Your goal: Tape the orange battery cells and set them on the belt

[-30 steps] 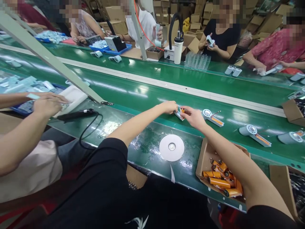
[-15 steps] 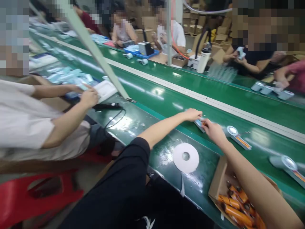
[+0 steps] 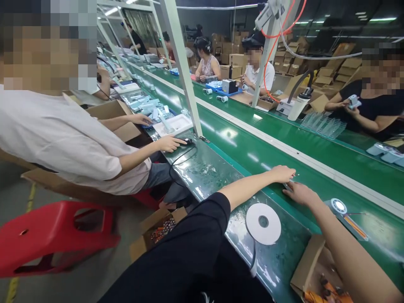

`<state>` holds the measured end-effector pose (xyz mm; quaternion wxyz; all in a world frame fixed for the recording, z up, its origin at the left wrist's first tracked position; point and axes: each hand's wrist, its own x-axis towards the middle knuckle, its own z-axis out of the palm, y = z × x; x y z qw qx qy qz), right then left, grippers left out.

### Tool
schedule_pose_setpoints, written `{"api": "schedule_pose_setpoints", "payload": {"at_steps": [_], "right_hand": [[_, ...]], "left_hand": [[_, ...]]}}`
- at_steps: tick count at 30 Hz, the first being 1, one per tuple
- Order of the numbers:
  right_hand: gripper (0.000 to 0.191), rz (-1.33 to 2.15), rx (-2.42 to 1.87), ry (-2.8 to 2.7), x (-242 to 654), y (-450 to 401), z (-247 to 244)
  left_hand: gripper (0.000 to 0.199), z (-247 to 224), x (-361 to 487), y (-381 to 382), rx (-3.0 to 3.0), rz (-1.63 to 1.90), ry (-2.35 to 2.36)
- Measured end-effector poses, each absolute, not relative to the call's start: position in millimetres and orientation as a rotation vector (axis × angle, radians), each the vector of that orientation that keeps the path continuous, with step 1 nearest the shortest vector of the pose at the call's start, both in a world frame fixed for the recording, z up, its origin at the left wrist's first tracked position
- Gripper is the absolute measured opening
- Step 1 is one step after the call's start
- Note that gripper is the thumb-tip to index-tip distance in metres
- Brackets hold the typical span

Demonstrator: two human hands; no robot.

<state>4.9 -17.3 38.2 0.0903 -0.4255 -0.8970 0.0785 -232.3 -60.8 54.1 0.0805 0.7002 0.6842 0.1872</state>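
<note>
Over the green conveyor belt [image 3: 268,151], my left hand [image 3: 282,174] and my right hand [image 3: 301,193] meet at one small pale-blue part [image 3: 286,185], mostly hidden by the fingers. Both hands have their fingers closed around it. To the right on the belt lies a pale-blue device [image 3: 338,206] with a round white end and an open handle showing orange inside. A white tape roll [image 3: 263,224] rests flat on the dark green table, nearer to me. Below my right forearm, a cardboard box [image 3: 307,261] holds orange cylindrical parts with dark ends.
At the left a co-worker in a white shirt [image 3: 85,130] reaches to a black tool [image 3: 187,142] and pale-blue parts. A slanted metal post [image 3: 184,71] stands at the table edge. A red stool [image 3: 59,235] is lower left. People sit across the belt.
The view has swung left and up. The co-worker's near hand has moved from a pale part to the black tool. My hands remain together, the part between them now more hidden.
</note>
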Motion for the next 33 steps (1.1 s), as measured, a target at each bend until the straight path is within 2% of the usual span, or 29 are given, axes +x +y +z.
{"api": "schedule_pose_setpoints", "payload": {"at_steps": [6, 10, 15, 17, 20, 23, 25, 28, 33], "right_hand": [[0.038, 0.281, -1.53, -2.428, 109.5, -82.7, 34.5], [0.038, 0.281, -1.674, -2.273, 169.1, -142.1, 37.6], [0.064, 0.258, -1.555, -2.146, 216.3, -168.0, 22.5], [0.058, 0.243, -1.509, -2.11, 227.7, -158.0, 9.3], [0.043, 0.264, -1.432, -2.146, 220.5, -141.4, 8.5], [0.037, 0.326, -1.407, -2.27, 185.0, -114.6, 28.9], [0.034, 0.458, -1.553, -2.319, 156.6, -81.6, 37.1], [0.033, 0.598, -1.66, -2.328, 121.5, -29.9, 34.1], [0.021, 0.866, -1.579, -2.409, 95.2, 15.7, 21.1]], "left_hand": [[0.043, 8.0, -198.6, -58.0, 2.068, 0.725, 1.825], [0.032, -25.4, -214.4, -78.2, 2.0, 0.781, 1.766], [0.025, -39.2, -240.7, -110.4, 1.974, 0.822, 1.877], [0.021, -40.6, -239.8, -108.0, 1.996, 0.794, 1.9], [0.017, -44.3, -233.4, -103.3, 2.044, 0.716, 1.888], [0.021, -50.0, -229.3, -104.7, 2.084, 0.653, 1.836], [0.025, -53.4, -230.1, -104.2, 2.102, 0.625, 1.794], [0.026, -54.1, -231.9, -104.3, 2.128, 0.6, 1.767], [0.024, -52.6, -231.5, -105.2, 2.178, 0.592, 1.837]]}}
